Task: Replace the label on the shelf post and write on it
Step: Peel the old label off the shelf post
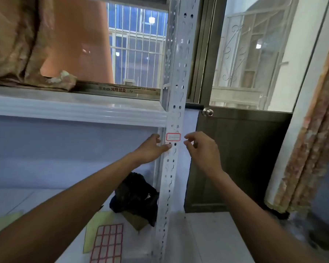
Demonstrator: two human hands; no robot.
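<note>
Seen from the head camera, a white shelf post [174, 103] pierced with rows of holes runs upright through the middle of the scene. A small white label [173, 137] with a red border is stuck flat on the front of the post, just below where the upper shelf board [74, 109] meets it. Any writing on it is too faint to read. The left hand [152, 149] reaches in from the lower left with its fingers fairly straight. One fingertip touches the post just under the label's lower left corner, and the others rest beside the post's left edge. The right hand [199, 149] hovers just to the right of the post, level with the label and not touching it. Its fingers are loosely curled, thumb and forefinger close together but slightly apart, with nothing visible between them. On the lower shelf, a sheet of red-bordered labels [106, 243] lies partly over a pale yellow-green paper [95, 228]. A black bundle [137, 194] sits nearby against the post. Brown cloth [17, 44] is heaped on the upper shelf. Behind the post are a barred window [137, 48] and a dark door with a round knob [207, 112]. A patterned curtain [311, 149] hangs at the far right.
</note>
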